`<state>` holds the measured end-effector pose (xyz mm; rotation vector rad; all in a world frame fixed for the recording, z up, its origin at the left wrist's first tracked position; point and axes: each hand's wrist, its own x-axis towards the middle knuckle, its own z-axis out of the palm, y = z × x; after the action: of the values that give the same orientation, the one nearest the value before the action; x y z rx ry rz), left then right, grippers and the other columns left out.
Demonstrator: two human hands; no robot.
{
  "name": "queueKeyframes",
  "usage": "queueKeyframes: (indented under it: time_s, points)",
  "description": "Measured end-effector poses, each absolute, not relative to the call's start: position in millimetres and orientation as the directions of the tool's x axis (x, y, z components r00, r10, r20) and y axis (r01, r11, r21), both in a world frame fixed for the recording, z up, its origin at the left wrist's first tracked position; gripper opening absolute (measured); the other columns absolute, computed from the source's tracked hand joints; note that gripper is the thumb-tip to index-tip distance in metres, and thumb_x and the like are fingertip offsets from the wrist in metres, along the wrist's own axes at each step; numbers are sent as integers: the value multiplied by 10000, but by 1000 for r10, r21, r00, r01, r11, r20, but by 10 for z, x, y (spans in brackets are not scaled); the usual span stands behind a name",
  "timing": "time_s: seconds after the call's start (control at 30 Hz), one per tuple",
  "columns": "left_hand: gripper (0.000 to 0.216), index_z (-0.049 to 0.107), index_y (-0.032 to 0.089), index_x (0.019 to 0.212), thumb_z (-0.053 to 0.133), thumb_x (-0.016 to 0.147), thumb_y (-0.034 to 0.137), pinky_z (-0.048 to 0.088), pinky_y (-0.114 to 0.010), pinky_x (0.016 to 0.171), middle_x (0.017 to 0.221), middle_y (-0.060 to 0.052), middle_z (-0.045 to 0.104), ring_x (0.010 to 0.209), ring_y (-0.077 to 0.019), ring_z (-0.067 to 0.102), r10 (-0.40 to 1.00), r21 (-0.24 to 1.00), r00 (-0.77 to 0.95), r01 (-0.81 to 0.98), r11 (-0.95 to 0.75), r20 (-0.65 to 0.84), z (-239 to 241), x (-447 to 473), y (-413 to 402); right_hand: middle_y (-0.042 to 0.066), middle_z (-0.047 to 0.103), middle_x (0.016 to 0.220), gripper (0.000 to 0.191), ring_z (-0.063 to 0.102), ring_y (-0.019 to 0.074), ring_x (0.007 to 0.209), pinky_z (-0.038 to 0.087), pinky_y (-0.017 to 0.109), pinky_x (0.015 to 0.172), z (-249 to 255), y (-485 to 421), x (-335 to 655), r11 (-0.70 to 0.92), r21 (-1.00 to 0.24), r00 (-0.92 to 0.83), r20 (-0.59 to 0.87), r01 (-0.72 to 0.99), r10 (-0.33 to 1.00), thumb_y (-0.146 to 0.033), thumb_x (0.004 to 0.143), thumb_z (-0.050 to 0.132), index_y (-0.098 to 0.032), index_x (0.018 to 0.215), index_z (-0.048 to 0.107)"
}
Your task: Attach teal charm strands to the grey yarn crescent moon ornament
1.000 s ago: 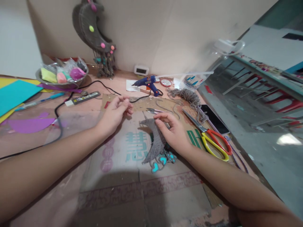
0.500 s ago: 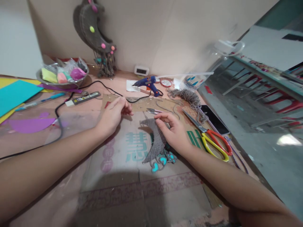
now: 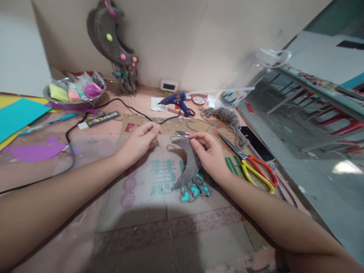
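Note:
My right hand [image 3: 209, 152] is closed on the upper end of a grey yarn-wrapped crescent [image 3: 189, 161], thumb and forefinger pinching its edge. Turquoise hearts edged in grey yarn [image 3: 194, 190] hang from its lower end. A loose yarn loop [image 3: 171, 146] sticks out at the top left of the crescent. To the left, my left hand [image 3: 142, 141] hovers over the cardboard [image 3: 136, 223] with its fingertips pinched together; what they hold, if anything, is too small to make out. Small snips [image 3: 182, 134] lie just behind the crescent, by my right fingertips.
Large scissors [image 3: 256, 172], a phone [image 3: 257, 144] and a grey yarn heap [image 3: 227, 121] lie right. Behind are a blue glue gun [image 3: 178, 101] with a black cord and a decorated grey moon [image 3: 105, 34]. A bowl of clay packets [image 3: 47, 96] and a cutter [image 3: 104, 119] sit left.
My left hand has turned and dropped slightly, its fingers closing into a pinch. My right hand has lifted and tilted the crescent's top a little, and a yarn loop now shows beside it.

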<state>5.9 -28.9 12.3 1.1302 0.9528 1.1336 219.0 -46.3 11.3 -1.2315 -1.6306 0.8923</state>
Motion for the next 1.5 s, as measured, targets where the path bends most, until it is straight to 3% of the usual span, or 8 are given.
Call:
queueKeyframes:
  time_s: [0.23,0.4,0.63,0.87,1.03,1.23,1.4,1.5]
  points:
    - [324,418,206,662,516,864,439,152,-221,390,501,66,276,404,-77,245,980,950,-198,-306,-64,2,82,-64,-140,6,656,798,165,594,143,682,468,258,585,90,-408,2221,176,-960,-61,166,217,984,-361,816,606,-223,907,608]
    - [222,521,202,751,561,863,389,316,-232,490,616,30,468,546,-106,410,933,983,-312,44,-176,181,106,-82,-158,-20,621,720,198,557,131,576,438,250,508,68,-382,2257,145,-982,-11,145,120,989,-399,808,619,-248,933,590]
    - [208,604,180,775,601,826,382,422,-253,655,763,-11,633,705,-142,571,986,941,12,297,-165,169,121,-27,-268,-16,604,722,210,545,122,564,433,241,483,81,-388,2257,179,-972,-10,179,152,984,-410,813,612,-240,934,584]
    - [219,636,177,785,534,886,344,469,-306,878,1068,-100,684,1207,-214,528,909,945,348,145,-292,228,194,96,-441,1,638,780,143,588,140,671,481,265,597,140,-465,2197,233,-942,-23,234,243,972,-347,829,596,-227,907,599]
    - [180,635,175,766,594,845,331,454,-307,901,1042,-81,691,1094,-189,596,917,971,374,132,-201,139,164,123,-443,16,661,851,122,615,158,769,502,295,697,128,-480,2187,258,-935,-57,252,242,966,-325,838,586,-227,910,599]
    - [216,634,171,792,606,823,382,464,-238,634,750,-12,662,680,-125,601,946,966,309,198,-166,100,165,112,-439,16,666,867,127,621,156,798,495,300,742,114,-477,2192,288,-920,-78,277,267,958,-322,851,581,-223,928,602]
    - [179,643,178,857,595,833,348,473,-223,642,725,8,645,689,-118,604,987,969,89,198,-148,132,183,74,-388,13,663,869,118,611,142,792,479,283,737,107,-458,2190,283,-926,-81,271,249,959,-303,850,586,-214,925,603]
    - [160,678,185,896,620,815,310,492,-244,684,801,-9,696,745,-138,634,990,958,89,256,-127,107,177,72,-377,9,654,856,107,605,136,789,471,278,745,113,-455,2189,283,-924,-80,271,256,959,-290,852,582,-208,915,606]
